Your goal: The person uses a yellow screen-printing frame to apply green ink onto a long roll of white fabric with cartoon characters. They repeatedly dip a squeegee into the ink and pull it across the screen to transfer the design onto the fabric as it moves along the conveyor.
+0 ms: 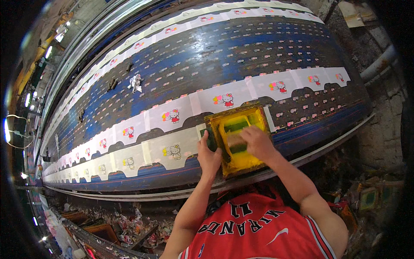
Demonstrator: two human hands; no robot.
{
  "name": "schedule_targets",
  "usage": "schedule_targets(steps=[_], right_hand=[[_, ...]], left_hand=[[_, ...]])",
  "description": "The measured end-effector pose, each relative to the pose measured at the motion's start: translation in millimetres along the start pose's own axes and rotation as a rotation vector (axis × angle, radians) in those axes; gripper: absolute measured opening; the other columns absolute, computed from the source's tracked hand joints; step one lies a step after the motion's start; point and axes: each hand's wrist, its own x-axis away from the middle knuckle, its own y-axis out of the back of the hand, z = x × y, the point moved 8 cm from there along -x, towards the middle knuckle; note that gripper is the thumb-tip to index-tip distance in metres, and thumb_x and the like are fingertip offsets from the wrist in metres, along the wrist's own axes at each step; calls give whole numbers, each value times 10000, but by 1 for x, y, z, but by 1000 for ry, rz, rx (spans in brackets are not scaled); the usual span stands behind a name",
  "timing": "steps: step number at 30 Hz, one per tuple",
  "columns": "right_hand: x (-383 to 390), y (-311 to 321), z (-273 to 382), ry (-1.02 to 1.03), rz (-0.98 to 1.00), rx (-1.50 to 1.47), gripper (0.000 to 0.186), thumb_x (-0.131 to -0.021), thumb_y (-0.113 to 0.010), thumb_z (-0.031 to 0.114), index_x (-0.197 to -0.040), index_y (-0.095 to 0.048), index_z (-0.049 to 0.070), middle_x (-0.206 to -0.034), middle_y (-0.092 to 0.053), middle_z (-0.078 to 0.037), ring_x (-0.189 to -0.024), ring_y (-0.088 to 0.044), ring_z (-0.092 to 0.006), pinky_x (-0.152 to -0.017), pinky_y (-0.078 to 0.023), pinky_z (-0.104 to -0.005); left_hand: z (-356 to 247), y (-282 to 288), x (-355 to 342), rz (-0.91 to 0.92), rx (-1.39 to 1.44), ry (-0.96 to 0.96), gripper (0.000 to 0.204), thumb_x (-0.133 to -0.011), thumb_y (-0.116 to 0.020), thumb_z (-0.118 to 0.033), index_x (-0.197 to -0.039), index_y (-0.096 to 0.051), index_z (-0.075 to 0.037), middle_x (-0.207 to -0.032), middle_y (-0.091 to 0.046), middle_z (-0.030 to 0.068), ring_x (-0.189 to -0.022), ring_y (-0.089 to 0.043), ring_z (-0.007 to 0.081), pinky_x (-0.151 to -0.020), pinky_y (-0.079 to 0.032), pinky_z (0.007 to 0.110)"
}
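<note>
A screen-printing frame (242,167) with yellow ink across its mesh lies flat on the near edge of the long printing table. Its left side is gripped by my left hand (209,159), fingers along the outer edge and thumb near the rim. Inside the frame, my right hand (258,144) is closed around a squeegee (235,139), whose blade is partly hidden and slightly blurred. Left of the frame runs a row of pale cut pieces (166,151) printed with a cartoon cat and yellow balloons. Behind it, another row of white pieces (177,114) carries the same cat with red and pink added.
The dark blue table (189,54) is dotted with small repeated prints. A crumpled white scrap (135,83) and dark lumps (113,83) lie on it. More printed strips (207,19) line its far side. A metal rail (125,198) edges the near side, with scraps (138,226) heaped below.
</note>
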Motion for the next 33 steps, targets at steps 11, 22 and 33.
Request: schedule_targets(steps=[11,22,33], right_hand=[[97,31,39,98,165,-118,395,-820,-770,164,-1161,-665,-5,-1169,-653,-147,-1135,-627,-362,-1036,-502,-460],[267,266,-91,-371,-683,129,331,-981,-713,210,-1235,-658,5,-1228,-666,-178,-1136,-647,-392,-991,-532,-470],[546,406,-194,-936,-982,236,334,-1013,-644,155,-1304,-658,-8,-1266,-678,-220,-1168,-656,-399,-1013,-520,-448]], left_hand=[[-15,-1,5,-45,309,54,750,-798,-756,46,-1503,-507,-8,-1491,-544,171,-1420,-500,312,-1198,-371,411],[-243,-142,53,167,368,-182,760,-800,-705,80,-1521,-478,-2,-1445,-566,136,-1254,-589,212,-1064,-472,330],[-433,-424,196,615,392,-352,808,-742,-738,47,-1514,-508,-23,-1425,-602,145,-1240,-605,233,-1090,-455,333]])
